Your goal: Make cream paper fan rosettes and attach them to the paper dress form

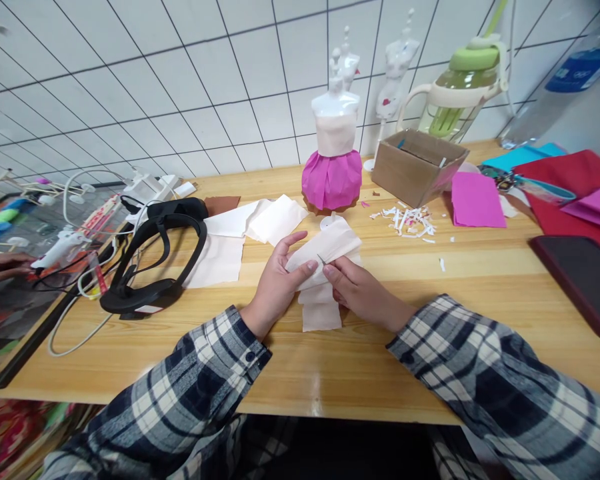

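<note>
A cream piece of thin cloth or crepe paper (336,241) is stretched between my two hands just above the table. My left hand (281,277) grips its left part, thumb on top and fingers behind. My right hand (353,283) pinches its lower right edge. A thin dark pointed sliver (321,259) shows at my right thumb tip; its kind cannot be made out. Another cream strip (322,317) lies on the table below my hands. Beyond them stands a white mini dress form (336,103) wearing a cream band and a puffy magenta skirt (333,179).
A black head strap (153,293), cables and cream sheets (220,257) lie left. A cardboard box (414,167), paper scraps (409,220), magenta sheets (477,200) and a dark phone (580,280) are right. Another person's hand (3,270) is at far left near a glue gun (63,247).
</note>
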Motion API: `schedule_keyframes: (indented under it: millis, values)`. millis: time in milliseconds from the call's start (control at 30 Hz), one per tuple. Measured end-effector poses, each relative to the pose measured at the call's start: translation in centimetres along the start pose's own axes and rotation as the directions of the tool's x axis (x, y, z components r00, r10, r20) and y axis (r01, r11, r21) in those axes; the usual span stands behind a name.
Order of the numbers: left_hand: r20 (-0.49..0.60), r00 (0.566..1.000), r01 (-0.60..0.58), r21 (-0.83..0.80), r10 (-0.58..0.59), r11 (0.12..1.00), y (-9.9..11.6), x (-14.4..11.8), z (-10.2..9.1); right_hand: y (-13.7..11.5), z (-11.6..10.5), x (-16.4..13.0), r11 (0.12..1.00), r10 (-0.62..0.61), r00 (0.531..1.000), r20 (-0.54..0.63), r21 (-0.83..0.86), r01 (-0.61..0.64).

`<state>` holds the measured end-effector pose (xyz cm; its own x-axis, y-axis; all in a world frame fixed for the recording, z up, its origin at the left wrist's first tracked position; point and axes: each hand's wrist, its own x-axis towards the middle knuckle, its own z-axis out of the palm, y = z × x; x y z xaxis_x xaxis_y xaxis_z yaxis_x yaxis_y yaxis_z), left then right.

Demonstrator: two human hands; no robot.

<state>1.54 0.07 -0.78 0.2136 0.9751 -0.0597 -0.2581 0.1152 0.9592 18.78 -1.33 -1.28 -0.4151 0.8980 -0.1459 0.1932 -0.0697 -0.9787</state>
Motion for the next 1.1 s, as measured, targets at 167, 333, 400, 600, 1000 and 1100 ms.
schedule_keyframes:
  millis: [167, 333, 400, 600, 1000, 1100]
  values:
    - [0.007, 0.999, -0.035, 0.008, 0.035, 0.999, -0.08, -0.03, -0.19, -0.32, -0.06, -0.03, 0.998, -0.025, 1.000, -0.005, -0.058, 0.024]
    - [-0.004, 0.999, -0.052, 0.003, 0.052, 0.999, -0.19, 0.04, -0.36, -0.59, -0.17, -0.01, 0.992, -0.026, 1.000, -0.002, -0.119, 0.026]
    - [-0.016, 0.999, -0.052, 0.005, 0.052, 0.999, -0.16, 0.06, -0.36, -0.58, -0.19, 0.00, 0.991, -0.030, 1.000, -0.007, -0.128, 0.029]
    - [0.003, 0.999, -0.042, 0.012, 0.042, 0.999, 0.11, -0.01, -0.29, -0.67, -0.20, -0.08, 0.994, -0.043, 0.999, 0.017, -0.104, 0.044]
    - [0.008, 0.999, -0.033, -0.019, 0.033, 0.999, 0.26, -0.15, -0.13, -0.87, -0.35, -0.23, 0.994, -0.032, 0.999, 0.040, -0.099, 0.036]
    - [0.022, 0.999, -0.026, 0.016, 0.026, 1.000, 0.23, -0.18, -0.15, -0.93, -0.30, -0.26, 0.995, -0.035, 0.999, 0.026, -0.094, 0.037]
